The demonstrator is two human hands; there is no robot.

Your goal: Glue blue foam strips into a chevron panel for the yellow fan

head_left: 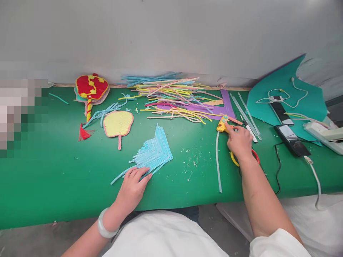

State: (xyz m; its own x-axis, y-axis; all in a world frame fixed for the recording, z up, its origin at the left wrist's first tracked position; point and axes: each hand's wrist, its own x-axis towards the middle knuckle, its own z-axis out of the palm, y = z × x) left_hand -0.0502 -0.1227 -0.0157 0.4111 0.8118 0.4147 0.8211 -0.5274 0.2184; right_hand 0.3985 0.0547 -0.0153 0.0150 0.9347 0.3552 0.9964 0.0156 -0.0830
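A chevron-shaped piece of light blue pipe cleaners (154, 148) lies on the green table, its strands laid side by side and meeting at a point on the right. My left hand (135, 184) is at its lower edge, fingers and thumb bent close together on the lowest strands. My right hand (239, 141) is closed around a yellow hot glue gun (222, 124) farther right, the index finger along its top. From the gun's back end a long clear glue stick (218, 160) reaches toward the table's front. My palm hides most of the gun's handle.
Loose coloured pipe cleaners (171, 92) are heaped at the back. A yellow fan (118, 123) and a red tasselled fan (92, 87) lie left. Scissors (234, 159), spare glue sticks (248, 114), a phone (292, 141), cables and a power strip (325, 134) occupy the right.
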